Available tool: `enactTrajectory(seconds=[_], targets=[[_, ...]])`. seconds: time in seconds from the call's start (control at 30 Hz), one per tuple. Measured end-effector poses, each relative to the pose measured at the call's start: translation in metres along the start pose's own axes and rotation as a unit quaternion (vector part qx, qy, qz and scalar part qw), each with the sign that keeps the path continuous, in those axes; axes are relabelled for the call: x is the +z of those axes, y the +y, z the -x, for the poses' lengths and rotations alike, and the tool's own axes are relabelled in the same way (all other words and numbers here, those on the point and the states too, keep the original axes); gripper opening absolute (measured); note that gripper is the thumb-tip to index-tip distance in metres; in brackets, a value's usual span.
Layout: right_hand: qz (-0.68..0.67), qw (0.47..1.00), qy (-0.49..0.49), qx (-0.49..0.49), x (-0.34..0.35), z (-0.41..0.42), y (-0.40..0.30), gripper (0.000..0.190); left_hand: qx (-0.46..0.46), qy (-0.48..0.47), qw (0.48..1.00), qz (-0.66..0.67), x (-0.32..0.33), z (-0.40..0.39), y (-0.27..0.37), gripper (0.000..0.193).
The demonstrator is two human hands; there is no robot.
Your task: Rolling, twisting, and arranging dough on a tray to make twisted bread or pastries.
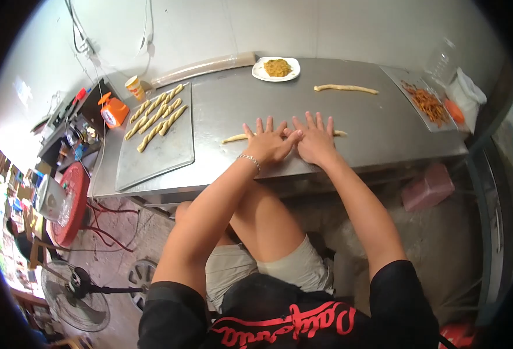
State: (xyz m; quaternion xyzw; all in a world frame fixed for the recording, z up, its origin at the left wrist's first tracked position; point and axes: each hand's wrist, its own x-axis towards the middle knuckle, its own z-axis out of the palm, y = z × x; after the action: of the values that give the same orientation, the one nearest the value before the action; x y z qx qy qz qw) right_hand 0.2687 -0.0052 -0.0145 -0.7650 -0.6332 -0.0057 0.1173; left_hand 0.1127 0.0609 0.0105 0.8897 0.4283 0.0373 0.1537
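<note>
A thin rope of dough (235,138) lies on the stainless steel table (256,104), its middle hidden under both hands. My left hand (268,140), with a chain bracelet at the wrist, rests flat on it with fingers spread. Beside it my right hand (316,138) presses down on the same rope, fingers spread and the thumbs crossing. The rope's right tip shows past the right hand. Farther back lies another dough rope (346,89). Several twisted dough sticks (154,114) lie on a metal tray (173,152) at the left.
A white plate (297,70) of yellow-brown filling stands at the back, beside a long wrapped roll (204,70). An orange scale (114,112) and a paper cup (135,87) stand at the left. Orange-brown strips (426,102) lie on a tray (407,98) at the right, near a white bag (466,96).
</note>
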Motion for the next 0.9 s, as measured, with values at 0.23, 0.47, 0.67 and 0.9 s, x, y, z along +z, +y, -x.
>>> enactTrajectory(seconds=[0.23, 0.47, 0.67, 0.9], targets=[[0.047, 0.996, 0.030, 0.076, 0.000, -0.087, 0.030, 0.079, -0.070, 0.061, 0.995, -0.046, 0.000, -0.078, -0.026, 0.095], [-0.009, 0.995, 0.075, 0.058, 0.011, -0.101, 0.054, 0.088, -0.032, 0.061, 0.992, -0.106, -0.001, -0.098, -0.039, 0.093], [-0.011, 0.998, 0.056, 0.038, 0.004, -0.069, 0.049, 0.084, -0.030, 0.100, 0.992, -0.075, 0.013, -0.067, -0.042, 0.089], [-0.037, 0.995, 0.077, 0.059, -0.004, 0.010, 0.036, 0.080, -0.024, 0.050, 0.991, -0.122, 0.011, 0.013, -0.025, 0.091]])
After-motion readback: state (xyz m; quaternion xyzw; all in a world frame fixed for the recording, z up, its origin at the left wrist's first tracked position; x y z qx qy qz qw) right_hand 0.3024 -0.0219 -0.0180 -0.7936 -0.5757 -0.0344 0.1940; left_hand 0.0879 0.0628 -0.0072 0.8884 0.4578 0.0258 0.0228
